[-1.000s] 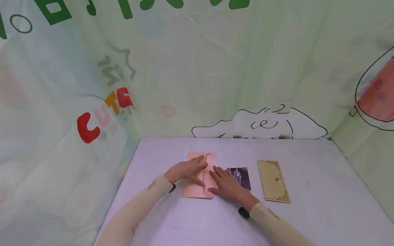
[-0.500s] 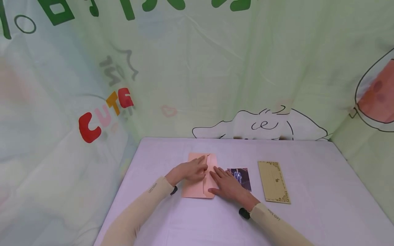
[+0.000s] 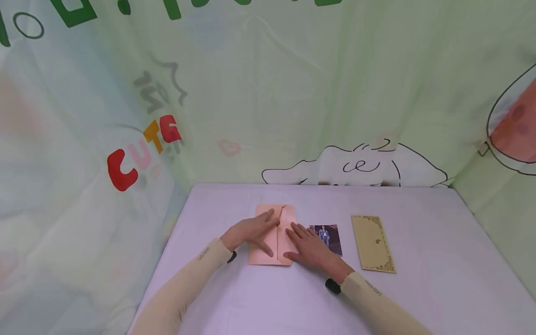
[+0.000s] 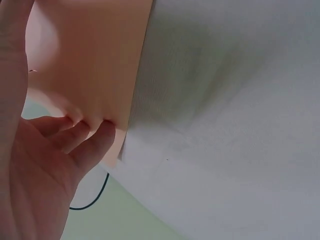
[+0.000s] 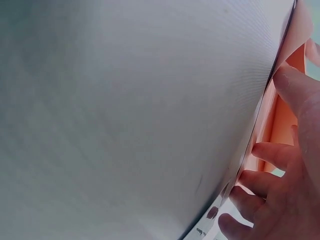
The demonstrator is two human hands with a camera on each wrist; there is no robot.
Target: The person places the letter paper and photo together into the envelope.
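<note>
A pink paper envelope lies flat on the table with its long folded flap edge running down its right half. My left hand rests over its left part, fingers spread and thumb pointing down toward the lower edge. In the left wrist view the fingertips touch the paper near its edge. My right hand lies with straight fingers on the right strip of the envelope, partly covering a small photo print beside it. The right wrist view shows the fold slightly raised near the right thumb.
To the right of the photo lies a pale wooden board with ornamented corners. A lavender cloth covers the table. Printed curtains hang along the back and sides.
My left hand's fingers drew together over the envelope's fold half a second ago and are now spread again, slightly left. The right hand has stayed on the right strip.
</note>
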